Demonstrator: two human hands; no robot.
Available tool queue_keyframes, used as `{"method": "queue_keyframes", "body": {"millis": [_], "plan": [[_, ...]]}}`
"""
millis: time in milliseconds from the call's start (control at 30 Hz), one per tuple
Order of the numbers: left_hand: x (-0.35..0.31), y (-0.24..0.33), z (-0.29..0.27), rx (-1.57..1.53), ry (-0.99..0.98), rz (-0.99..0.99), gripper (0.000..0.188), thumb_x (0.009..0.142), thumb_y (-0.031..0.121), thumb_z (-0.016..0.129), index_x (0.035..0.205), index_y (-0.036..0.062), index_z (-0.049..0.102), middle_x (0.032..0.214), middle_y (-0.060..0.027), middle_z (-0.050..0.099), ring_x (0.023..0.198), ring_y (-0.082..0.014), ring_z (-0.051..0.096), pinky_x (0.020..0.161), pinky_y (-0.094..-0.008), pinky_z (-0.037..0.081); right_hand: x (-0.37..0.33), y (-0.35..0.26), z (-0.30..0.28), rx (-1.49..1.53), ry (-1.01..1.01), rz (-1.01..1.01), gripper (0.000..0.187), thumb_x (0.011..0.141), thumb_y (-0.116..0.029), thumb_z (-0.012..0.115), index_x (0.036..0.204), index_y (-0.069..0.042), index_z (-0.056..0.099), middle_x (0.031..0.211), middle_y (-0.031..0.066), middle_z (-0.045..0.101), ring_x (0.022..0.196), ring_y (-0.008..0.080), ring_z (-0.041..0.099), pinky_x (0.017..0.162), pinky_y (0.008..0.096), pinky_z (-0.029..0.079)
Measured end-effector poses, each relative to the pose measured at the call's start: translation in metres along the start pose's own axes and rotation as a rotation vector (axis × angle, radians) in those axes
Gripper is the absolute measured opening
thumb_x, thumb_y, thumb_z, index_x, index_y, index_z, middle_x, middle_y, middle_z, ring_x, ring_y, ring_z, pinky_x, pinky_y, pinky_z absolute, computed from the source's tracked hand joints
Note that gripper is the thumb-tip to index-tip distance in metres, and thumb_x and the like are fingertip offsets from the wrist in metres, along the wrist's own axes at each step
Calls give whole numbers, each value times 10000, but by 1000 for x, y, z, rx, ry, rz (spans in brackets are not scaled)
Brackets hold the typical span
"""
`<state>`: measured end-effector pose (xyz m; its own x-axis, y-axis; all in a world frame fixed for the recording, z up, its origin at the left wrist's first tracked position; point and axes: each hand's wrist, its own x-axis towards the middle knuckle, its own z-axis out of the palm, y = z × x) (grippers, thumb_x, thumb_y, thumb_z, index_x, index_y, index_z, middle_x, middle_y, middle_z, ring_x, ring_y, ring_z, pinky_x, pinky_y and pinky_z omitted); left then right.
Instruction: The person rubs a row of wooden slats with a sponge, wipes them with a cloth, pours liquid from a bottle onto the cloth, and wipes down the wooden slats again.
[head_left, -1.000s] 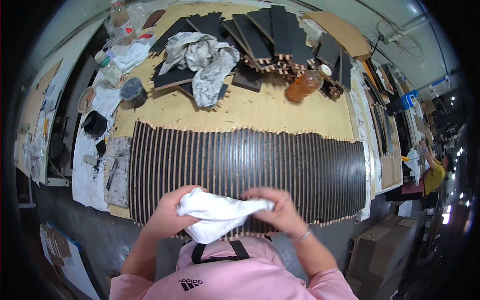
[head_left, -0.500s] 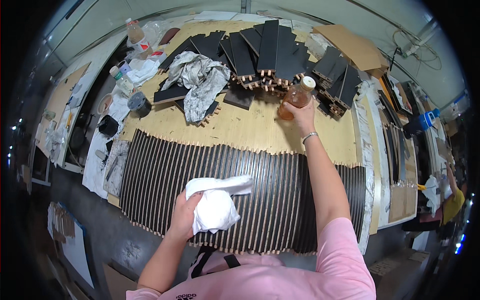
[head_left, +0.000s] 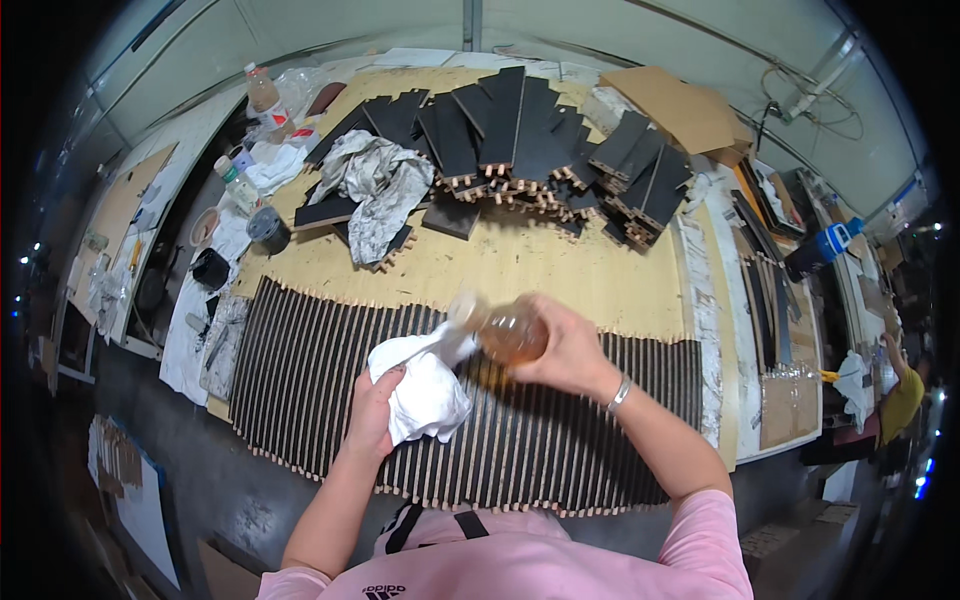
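Note:
My left hand (head_left: 376, 408) grips a folded white cloth (head_left: 425, 398) above a row of dark wooden slats with pale dowel ends (head_left: 330, 370), packed side by side on the workbench. In my right hand (head_left: 568, 350) is a clear plastic bottle (head_left: 512, 334) of amber liquid, tilted so its neck points left toward the cloth. The bottle's mouth is blurred close to the cloth's upper edge; I cannot tell whether they touch or whether liquid is flowing out.
Dark boards with wooden dowels (head_left: 520, 130) are piled at the back. A stained rag (head_left: 370, 185) lies on their left part. Left of that stand a dark-filled cup (head_left: 268, 230), a black cup (head_left: 210, 268) and bottles (head_left: 236, 184). Cardboard (head_left: 670, 105) leans back right; a co-worker's arm shows far right.
My right hand has lifted the bottle off the bench by the board pile, brought it left and nearer, and tipped it toward the cloth. The left hand still holds the cloth.

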<state>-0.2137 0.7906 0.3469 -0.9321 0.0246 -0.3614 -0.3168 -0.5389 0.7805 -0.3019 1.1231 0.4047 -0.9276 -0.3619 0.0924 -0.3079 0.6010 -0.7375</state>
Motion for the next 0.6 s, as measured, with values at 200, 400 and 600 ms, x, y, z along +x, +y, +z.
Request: {"method": "queue_keyframes", "body": {"millis": [200,400,600], "plan": [[-20,0,34,-254,-179,-125,495,1249,96,560,1716,-67,595,1608,-260,770,1432,-382,820,1202,-535,710,-41,-3,16,-402,-26,-99,804,688,-305,1027,1426,-107,778,1178,126,804,1108,361,803,1023,495,670],[-5,-10,18,-163,-99,-123,455,1259,111,603,1658,-107,615,1526,-258,808,1334,-377,862,1168,-530,726,-36,-24,8,-580,13,-66,635,703,-254,989,1294,-129,794,1135,124,791,1084,388,795,988,515,663],[3,-14,11,-203,-60,-172,429,1276,145,606,1629,-97,640,1475,-241,827,1323,-374,866,1157,-532,728,-32,-35,-6,-691,-3,-27,499,764,-172,909,1248,-128,796,1125,136,804,1083,394,795,960,524,648]]}}
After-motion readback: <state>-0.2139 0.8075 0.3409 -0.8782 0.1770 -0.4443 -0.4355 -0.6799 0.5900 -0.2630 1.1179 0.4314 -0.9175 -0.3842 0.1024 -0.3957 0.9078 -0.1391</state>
